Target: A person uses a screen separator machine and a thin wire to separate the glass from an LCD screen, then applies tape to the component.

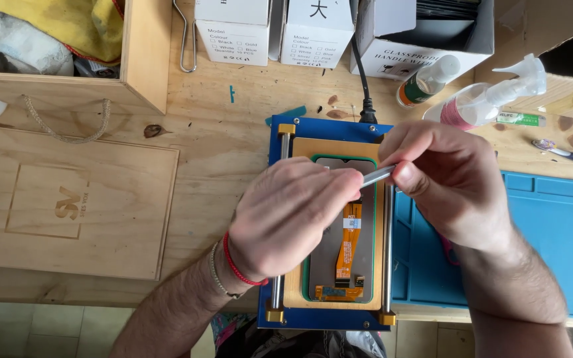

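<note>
Fingers: your right hand (449,182) pinches grey tool (378,176) | left hand (293,215) curled, touching phone screen (339,255) | blue mat (552,225) lies bare at right.

bright, even daylight over my bench view

soft shadows sit close under both hands; the right hand (449,179) smears with motion blur, the left hand (286,215) slightly less; faint glare, perhaps, on the spray bottle (482,99); edges look mildly bowed.
</note>
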